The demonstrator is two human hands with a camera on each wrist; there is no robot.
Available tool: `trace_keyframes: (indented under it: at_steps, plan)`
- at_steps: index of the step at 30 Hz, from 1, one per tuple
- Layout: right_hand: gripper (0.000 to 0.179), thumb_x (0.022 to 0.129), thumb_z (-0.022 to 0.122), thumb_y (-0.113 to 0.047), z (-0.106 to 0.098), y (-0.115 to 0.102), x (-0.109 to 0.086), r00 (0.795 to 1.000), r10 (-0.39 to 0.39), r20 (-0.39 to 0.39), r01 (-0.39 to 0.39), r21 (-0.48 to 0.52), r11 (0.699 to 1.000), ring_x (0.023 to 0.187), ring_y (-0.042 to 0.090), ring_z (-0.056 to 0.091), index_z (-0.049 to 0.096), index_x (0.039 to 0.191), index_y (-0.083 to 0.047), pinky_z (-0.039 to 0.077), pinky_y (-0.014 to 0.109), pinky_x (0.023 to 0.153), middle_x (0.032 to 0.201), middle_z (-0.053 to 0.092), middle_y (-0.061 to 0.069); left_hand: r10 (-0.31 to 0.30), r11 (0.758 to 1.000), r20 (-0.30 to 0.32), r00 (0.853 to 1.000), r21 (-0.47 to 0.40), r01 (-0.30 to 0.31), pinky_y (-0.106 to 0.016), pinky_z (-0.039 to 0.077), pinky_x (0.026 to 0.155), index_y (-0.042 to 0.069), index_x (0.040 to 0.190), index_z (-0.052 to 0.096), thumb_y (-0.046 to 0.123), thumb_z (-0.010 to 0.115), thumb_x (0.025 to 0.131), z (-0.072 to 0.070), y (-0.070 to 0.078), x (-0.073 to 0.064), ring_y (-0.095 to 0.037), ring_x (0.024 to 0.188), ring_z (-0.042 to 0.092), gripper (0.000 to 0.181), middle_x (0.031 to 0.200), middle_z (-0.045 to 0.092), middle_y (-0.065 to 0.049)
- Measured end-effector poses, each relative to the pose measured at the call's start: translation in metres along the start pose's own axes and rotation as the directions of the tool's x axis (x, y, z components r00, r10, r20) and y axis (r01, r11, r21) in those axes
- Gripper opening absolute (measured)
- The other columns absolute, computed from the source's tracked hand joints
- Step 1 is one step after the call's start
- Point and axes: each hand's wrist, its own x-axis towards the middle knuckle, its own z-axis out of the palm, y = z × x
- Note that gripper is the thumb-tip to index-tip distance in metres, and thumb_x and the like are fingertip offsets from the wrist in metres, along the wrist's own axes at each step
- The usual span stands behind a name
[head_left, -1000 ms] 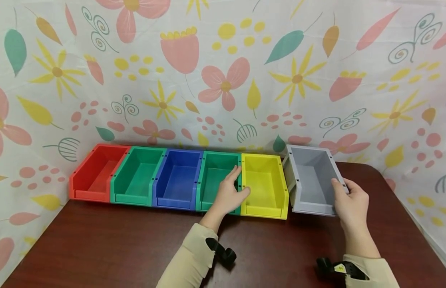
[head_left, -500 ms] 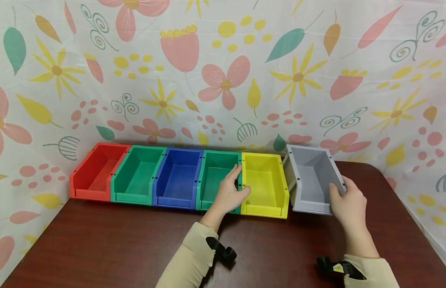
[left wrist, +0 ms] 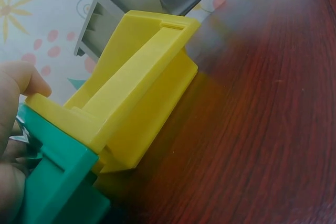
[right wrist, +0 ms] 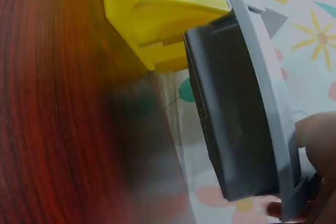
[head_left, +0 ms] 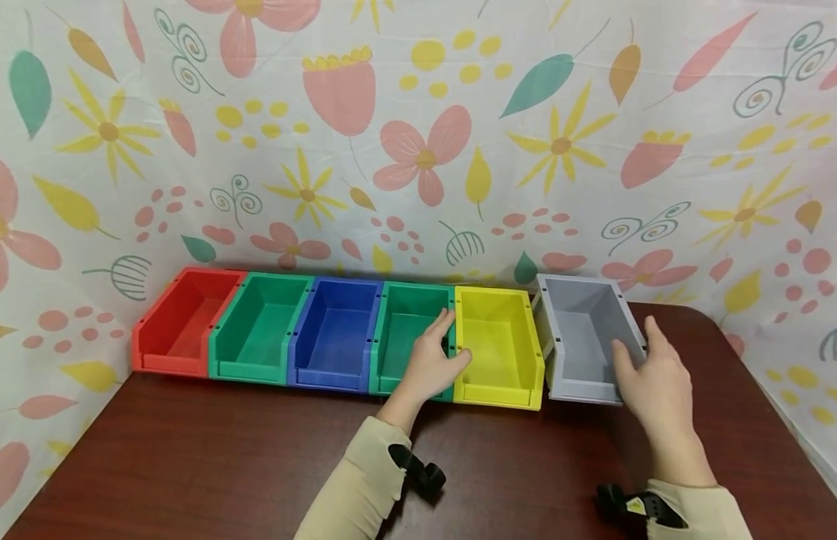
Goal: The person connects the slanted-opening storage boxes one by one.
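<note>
My right hand (head_left: 658,386) grips the right wall of a grey plastic storage bin (head_left: 583,330), thumb over the inside and fingers outside. In the right wrist view the grey bin (right wrist: 236,114) stands off the table, tilted, with a gap between it and the yellow bin (right wrist: 157,19). My left hand (head_left: 432,360) straddles the adjoining walls of a green bin (head_left: 408,319) and the yellow bin (head_left: 496,345), thumb on the yellow side and fingers on the green side. In the left wrist view a fingertip (left wrist: 37,82) rests at the yellow rim.
Left of the green bin, the row continues with a blue bin (head_left: 337,330), another green bin (head_left: 263,326) and a red bin (head_left: 189,319). They line the back of a dark wooden table (head_left: 243,465), against a floral cloth (head_left: 418,135). Black straps circle both sleeves.
My right hand has shifted slightly along the grey bin's wall, its thumb moving left and its fingers straightening somewhat. The left hand and the row of bins stay put.
</note>
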Motion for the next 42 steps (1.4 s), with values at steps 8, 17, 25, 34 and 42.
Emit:
trace_keyframes:
  at_steps: [8,17,25,34,42]
  plan:
    - [0.042,0.091,0.057,-0.015,0.011,-0.032,-0.002,0.940,-0.294,-0.173,0.311,0.082,0.947,0.123,0.046,0.047,0.055,0.128,0.004,0.032,0.059,0.103,0.133,0.052,0.026,-0.008,1.000,-0.012,1.000,-0.001,0.008,-0.028,0.042,0.054,0.014,0.149,0.030,0.019,0.059,0.087,0.002,-0.001,-0.001,-0.028,0.134,0.041,0.069,0.157,0.024,-0.004]
    - [0.041,0.100,0.044,-0.023,0.030,-0.054,0.010,0.911,-0.407,0.060,0.389,0.193,0.901,0.121,0.044,0.050,0.054,0.132,0.001,0.041,0.060,0.092,0.136,0.052,0.021,-0.016,0.999,-0.010,1.000,-0.032,0.015,-0.024,0.036,0.046,0.014,0.149,0.030,0.020,0.058,0.086,0.002,-0.002,0.001,-0.028,0.132,0.044,0.069,0.157,0.023,-0.004]
    - [0.040,0.100,0.044,-0.022,0.033,-0.052,0.026,0.898,-0.423,0.120,0.396,0.196,0.897,0.119,0.038,0.054,0.055,0.131,0.001,0.050,0.033,0.087,0.136,0.053,0.018,-0.011,1.000,-0.012,1.000,-0.020,0.011,-0.026,0.042,0.057,0.015,0.149,0.030,0.018,0.058,0.086,0.002,-0.001,0.001,-0.026,0.142,0.027,0.069,0.157,0.023,-0.005]
    - [0.047,0.101,0.041,-0.027,0.030,-0.051,0.039,0.860,-0.405,0.309,0.374,0.159,0.914,0.101,0.030,0.060,0.044,0.140,-0.001,0.039,0.020,0.069,0.141,0.046,0.020,-0.012,1.000,-0.010,1.000,-0.016,0.012,-0.026,0.036,0.049,0.015,0.149,0.030,0.019,0.058,0.086,0.002,-0.004,-0.001,-0.026,0.142,0.027,0.070,0.157,0.022,-0.004]
    - [0.049,0.102,0.037,-0.027,0.022,-0.061,0.047,0.822,-0.366,0.436,0.358,0.103,0.928,0.082,0.035,0.061,0.038,0.142,0.001,0.047,0.039,0.069,0.146,0.037,0.024,-0.021,1.000,-0.026,0.999,-0.014,0.021,-0.025,0.032,0.043,0.017,0.149,0.030,0.020,0.058,0.085,0.003,-0.002,0.000,-0.026,0.134,0.041,0.070,0.157,0.023,-0.002]
